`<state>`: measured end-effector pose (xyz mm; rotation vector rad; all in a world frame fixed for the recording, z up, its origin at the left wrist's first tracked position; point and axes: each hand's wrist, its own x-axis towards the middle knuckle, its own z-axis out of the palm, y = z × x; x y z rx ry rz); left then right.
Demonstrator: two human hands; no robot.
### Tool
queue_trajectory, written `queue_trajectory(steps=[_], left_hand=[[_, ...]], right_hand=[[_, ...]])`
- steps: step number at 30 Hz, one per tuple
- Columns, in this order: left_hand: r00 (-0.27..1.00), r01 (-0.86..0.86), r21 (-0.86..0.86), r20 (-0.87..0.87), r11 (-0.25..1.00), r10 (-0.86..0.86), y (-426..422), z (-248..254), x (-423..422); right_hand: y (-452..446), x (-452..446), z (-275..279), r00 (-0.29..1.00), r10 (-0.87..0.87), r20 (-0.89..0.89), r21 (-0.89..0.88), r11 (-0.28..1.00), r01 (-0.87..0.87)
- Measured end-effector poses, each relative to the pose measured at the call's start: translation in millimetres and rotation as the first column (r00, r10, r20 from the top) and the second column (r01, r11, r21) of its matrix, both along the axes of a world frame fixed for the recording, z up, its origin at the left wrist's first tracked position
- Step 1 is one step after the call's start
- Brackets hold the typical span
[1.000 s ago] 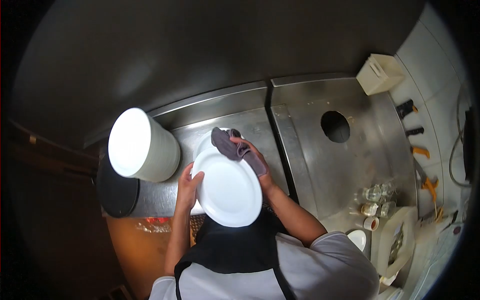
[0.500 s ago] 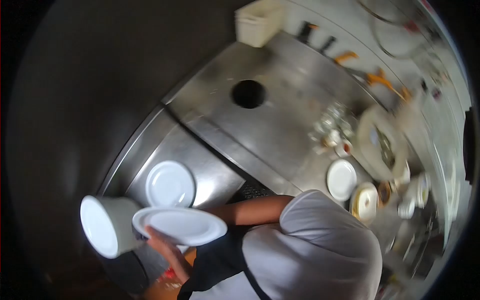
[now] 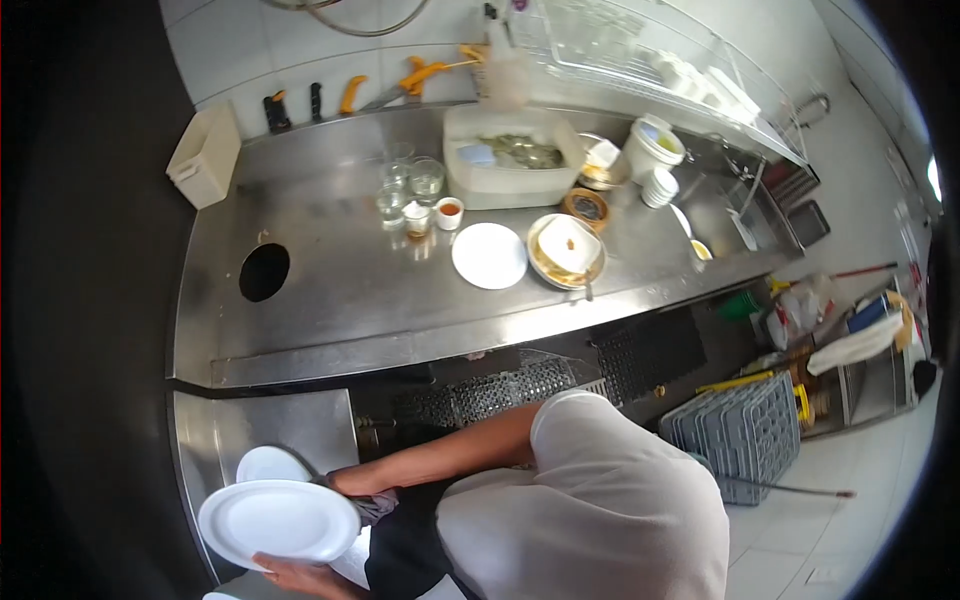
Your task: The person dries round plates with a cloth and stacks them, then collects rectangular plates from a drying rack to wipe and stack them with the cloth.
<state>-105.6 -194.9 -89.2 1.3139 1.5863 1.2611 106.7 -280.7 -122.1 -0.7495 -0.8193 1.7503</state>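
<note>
My left hand (image 3: 300, 577) grips the near rim of a white plate (image 3: 278, 522), fingers closed round its edge. Beside the plate's right side, my right hand (image 3: 358, 482) is closed on a grey cloth (image 3: 378, 506); its fingertips are partly hidden. Whether the cloth touches the plate I cannot tell. Another white plate (image 3: 270, 463) lies on the steel surface just beyond, partly covered by the held one.
Across a gap runs a steel counter (image 3: 340, 300) with a round hole (image 3: 264, 272). On it stand several glasses (image 3: 426, 180), a white plate (image 3: 489, 256), a bowl of scraps (image 3: 567, 250) and a plastic tub (image 3: 515, 185). A grey crate (image 3: 735, 435) sits on the floor.
My view has swung round, bringing the counter, sink and floor into sight. The held plate is still in my left hand. My right hand and the cloth now show beside it.
</note>
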Motion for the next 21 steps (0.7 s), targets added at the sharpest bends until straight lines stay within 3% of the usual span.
queue_trajectory(steps=[1, 3, 6, 8, 11, 13, 15, 17, 21], left_hand=[[0.991, -0.063, -0.061, 0.113, 0.996, 0.07, 4.6, -1.5, -0.9], [0.986, 0.003, -0.09, 0.168, 0.996, 0.012, 7.2, -3.4, -14.7], [0.976, 0.155, -0.129, 0.171, 0.979, -0.132, 0.6, -3.8, -21.2], [0.961, 0.255, -0.151, 0.153, 0.955, -0.232, -6.2, -2.1, -19.0], [0.927, 0.373, -0.186, 0.121, 0.909, -0.356, -17.6, 5.3, -18.9], [0.863, 0.479, -0.154, 0.264, 0.864, -0.431, -30.3, 23.9, -11.1], [0.819, 0.528, -0.14, 0.347, 0.838, -0.458, -34.4, 27.5, -15.5], [0.827, 0.525, -0.115, 0.302, 0.843, -0.474, -37.4, 27.0, -25.3], [0.918, 0.394, -0.083, 0.089, 0.916, -0.387, -49.8, 33.7, -48.1]], right_hand=[[-26.2, 7.4, 47.9, 0.966, -0.1, -0.239, -0.116, 0.991, 0.074], [-43.1, 0.9, 42.3, 0.95, -0.21, -0.232, -0.01, 0.977, 0.213], [-66.8, -8.8, 66.6, 0.908, -0.42, -0.011, 0.212, 0.886, 0.413], [-73.2, -7.3, 95.8, 0.809, -0.561, 0.176, 0.4, 0.792, 0.462], [-62.0, 2.4, 116.5, 0.831, -0.53, 0.167, 0.552, 0.749, 0.366], [-51.0, -4.5, 123.7, 0.812, -0.572, 0.117, 0.641, 0.668, 0.379], [0.5, -38.0, 80.5, 0.896, -0.41, -0.173, 0.377, 0.812, 0.445], [23.6, -65.4, 58.2, 0.874, -0.276, -0.399, 0.154, 0.92, 0.361], [11.2, -111.5, 37.4, 0.901, -0.062, -0.429, 0.059, 0.994, 0.096]])
